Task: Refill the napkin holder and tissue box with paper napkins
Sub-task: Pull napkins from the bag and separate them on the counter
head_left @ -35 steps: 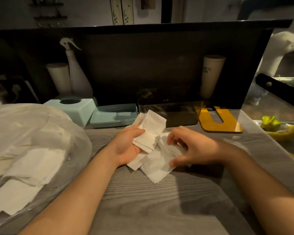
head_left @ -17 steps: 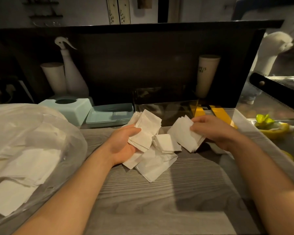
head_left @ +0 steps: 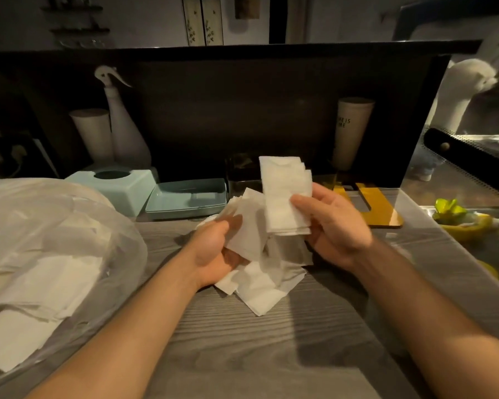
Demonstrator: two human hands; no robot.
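My right hand (head_left: 333, 226) grips a small upright stack of white paper napkins (head_left: 285, 194), thumb across its front. My left hand (head_left: 213, 249) holds another loose bunch of napkins (head_left: 249, 226) just left of it. More loose napkins (head_left: 262, 286) lie on the grey wooden counter beneath both hands. A pale blue tissue box (head_left: 118, 185) with a round top opening stands at the back left, and its blue lid or tray (head_left: 185, 200) lies beside it. A dark clear napkin holder (head_left: 242, 174) stands behind the raised stack, partly hidden.
A large clear plastic bag (head_left: 41, 254) full of napkins fills the left side. A white spray bottle (head_left: 124, 128) and pale cups (head_left: 92, 133) stand along the dark back panel. A yellow acrylic piece (head_left: 375, 205) lies at the right, with a metal tray (head_left: 478, 226) beyond it.
My right hand picked a stack of napkins off the pile, lifted it and brought it upright next to my left hand. My left hand raised its bunch slightly.
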